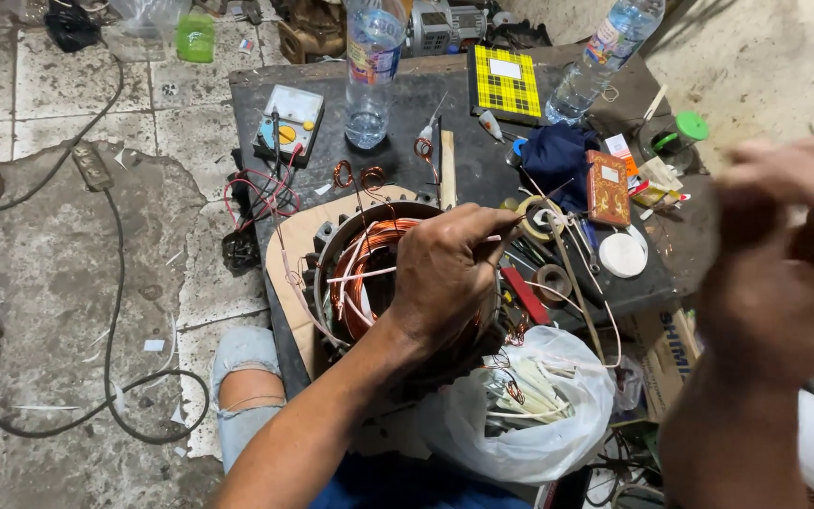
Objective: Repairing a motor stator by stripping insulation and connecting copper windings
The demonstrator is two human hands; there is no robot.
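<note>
Dark bench [407, 104]: two clear plastic bottles [372, 71], a multimeter [289, 118], a yellow checked box [506, 83], a blue cloth [558, 155], tape rolls [541, 219] and a white plastic bag [529, 415] of sleeving crowd round the work. Motor stator [369, 269], copper windings showing, sits on cardboard at the bench's near edge, bore facing up, axis upright. Left hand [449, 273] rests over it, fingers pinched on a thin wire [558, 269] running right. Right hand [789, 254], raised and blurred, appears curled; its grip cannot be told.
</note>
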